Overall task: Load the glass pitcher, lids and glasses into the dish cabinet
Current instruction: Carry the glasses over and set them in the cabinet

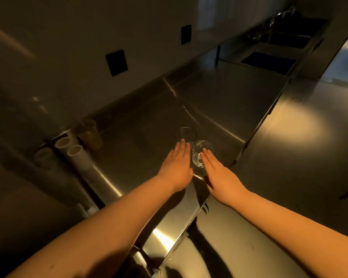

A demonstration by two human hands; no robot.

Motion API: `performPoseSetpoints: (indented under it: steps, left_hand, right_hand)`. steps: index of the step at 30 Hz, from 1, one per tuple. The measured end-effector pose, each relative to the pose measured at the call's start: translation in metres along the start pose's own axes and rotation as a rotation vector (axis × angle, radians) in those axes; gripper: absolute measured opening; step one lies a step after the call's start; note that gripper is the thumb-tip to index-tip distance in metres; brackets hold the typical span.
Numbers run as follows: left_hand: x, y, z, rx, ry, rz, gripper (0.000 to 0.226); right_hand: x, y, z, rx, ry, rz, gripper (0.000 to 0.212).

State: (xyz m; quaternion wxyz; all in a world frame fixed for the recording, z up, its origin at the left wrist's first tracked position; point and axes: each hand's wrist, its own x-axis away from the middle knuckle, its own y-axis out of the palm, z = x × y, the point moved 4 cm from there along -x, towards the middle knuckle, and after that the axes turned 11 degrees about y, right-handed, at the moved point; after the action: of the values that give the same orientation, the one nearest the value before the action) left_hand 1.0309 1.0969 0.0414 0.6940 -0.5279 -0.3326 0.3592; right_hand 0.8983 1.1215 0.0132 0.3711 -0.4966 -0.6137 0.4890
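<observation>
Two clear glasses stand on the steel counter (219, 93). The nearer glass (199, 155) sits between my two hands; the farther glass (187, 134) stands just beyond my left fingertips. My left hand (177, 167) is stretched out flat, fingers together, its tips at the base of the farther glass. My right hand (219, 173) is also flat, its fingertips touching the near side of the nearer glass. Neither hand holds anything. No pitcher or lids show.
Tan plastic cups (89, 133) and white tubes (72, 149) stand at the counter's left end by the wall. Two black outlets (117, 62) sit on the wall. A sink with basins (273, 55) lies far right. The counter's front edge (181, 233) runs below my forearms.
</observation>
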Motion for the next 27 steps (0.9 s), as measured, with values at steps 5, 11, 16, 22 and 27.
performPoseSetpoints:
  steps: [5, 11, 16, 22, 27]
  left_hand:
    - [-0.036, 0.021, -0.022, -0.009, -0.026, -0.033, 0.073]
    - [-0.065, 0.038, -0.035, -0.008, -0.028, -0.041, 0.071]
    - [-0.076, 0.046, -0.042, 0.028, -0.04, -0.014, 0.066]
    - [-0.078, 0.041, -0.047, -0.024, -0.015, 0.072, 0.06]
    - [-0.074, 0.037, -0.045, -0.104, 0.0, 0.125, 0.048]
  right_hand:
    - [-0.033, 0.028, 0.018, 0.027, 0.029, -0.078, 0.085]
    - [-0.057, 0.055, 0.031, 0.05, 0.065, -0.126, 0.084]
    - [-0.063, 0.06, 0.035, 0.026, 0.065, -0.048, 0.078]
    - [-0.067, 0.055, 0.035, -0.022, 0.101, 0.069, 0.048]
    - [-0.064, 0.054, 0.032, -0.042, 0.124, 0.097, 0.035]
